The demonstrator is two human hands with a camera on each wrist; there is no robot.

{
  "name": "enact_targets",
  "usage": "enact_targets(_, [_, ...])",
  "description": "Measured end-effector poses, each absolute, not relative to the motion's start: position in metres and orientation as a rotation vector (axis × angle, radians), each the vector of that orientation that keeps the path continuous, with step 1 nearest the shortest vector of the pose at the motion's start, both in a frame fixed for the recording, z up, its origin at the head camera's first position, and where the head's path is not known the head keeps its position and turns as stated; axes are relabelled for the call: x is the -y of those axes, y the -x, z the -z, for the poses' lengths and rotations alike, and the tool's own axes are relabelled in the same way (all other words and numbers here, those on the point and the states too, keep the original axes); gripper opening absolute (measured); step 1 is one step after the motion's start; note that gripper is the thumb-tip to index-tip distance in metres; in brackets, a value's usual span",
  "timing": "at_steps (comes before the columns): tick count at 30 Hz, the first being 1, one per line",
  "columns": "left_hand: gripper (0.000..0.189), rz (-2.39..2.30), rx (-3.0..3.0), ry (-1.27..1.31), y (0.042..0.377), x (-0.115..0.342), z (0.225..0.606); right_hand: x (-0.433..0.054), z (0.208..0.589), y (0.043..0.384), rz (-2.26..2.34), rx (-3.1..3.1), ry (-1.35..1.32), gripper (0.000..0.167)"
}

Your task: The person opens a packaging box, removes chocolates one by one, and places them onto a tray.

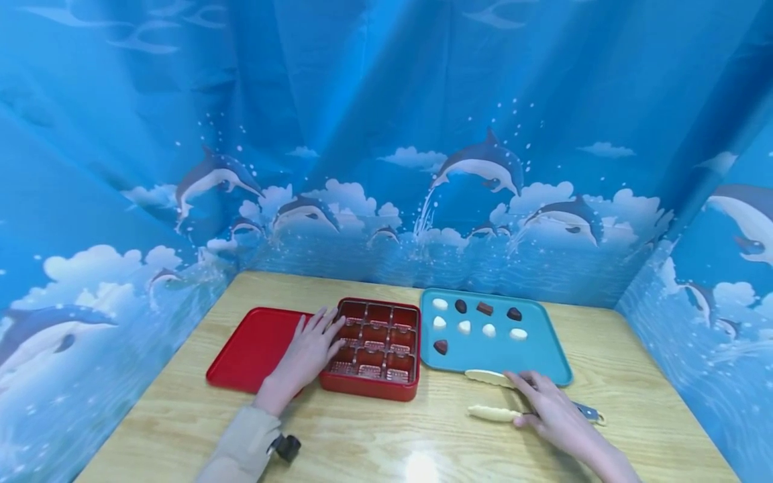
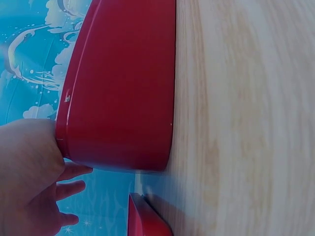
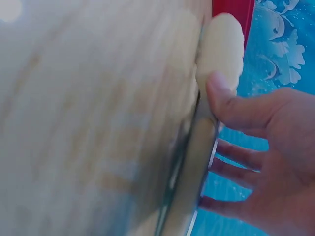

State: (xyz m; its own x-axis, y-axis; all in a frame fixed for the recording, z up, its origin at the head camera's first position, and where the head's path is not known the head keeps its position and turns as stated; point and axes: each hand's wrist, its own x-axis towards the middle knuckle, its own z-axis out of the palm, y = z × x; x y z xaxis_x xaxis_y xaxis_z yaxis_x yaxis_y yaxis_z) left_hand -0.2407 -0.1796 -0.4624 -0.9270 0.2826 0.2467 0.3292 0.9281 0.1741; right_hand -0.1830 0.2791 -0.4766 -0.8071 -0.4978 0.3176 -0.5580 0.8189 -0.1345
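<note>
My left hand (image 1: pixel 311 349) rests on the left rim of a red box (image 1: pixel 368 387), its fingers spread and straight. The box holds a clear divider with several compartments, with no pieces showing in them. In the left wrist view, the box's red side wall (image 2: pixel 118 88) fills much of the picture. Over at the right, my right hand (image 1: pixel 546 412) holds a pair of tongs (image 1: pixel 492 414) with cream tips, thumb on one arm and fingers at the other. The tongs' arms are spread apart. In the right wrist view, the thumb presses near a cream tip (image 3: pixel 221 44).
A blue tray (image 1: pixel 495 355) lies right of the box, beyond the tongs. On it sit several chocolate-like pieces, some white (image 1: pixel 439 323), some dark brown (image 1: pixel 461 306). A flat red lid or tray (image 1: pixel 253 349) lies left of the box. A dolphin-print curtain (image 1: pixel 374 134) surrounds the wooden table (image 1: pixel 350 443).
</note>
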Motion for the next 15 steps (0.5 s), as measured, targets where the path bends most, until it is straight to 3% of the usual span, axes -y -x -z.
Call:
enact_targets(12, [0.058, 0.345, 2.867, 0.445, 0.241, 0.186, 0.46, -0.292, 0.452, 0.181, -0.546, 3.068, -0.892, 0.112])
enact_targets(15, [0.058, 0.343, 2.859, 0.45, 0.242, 0.189, 0.46, -0.293, 0.45, 0.182, -0.557, 3.037, -0.929, 0.113])
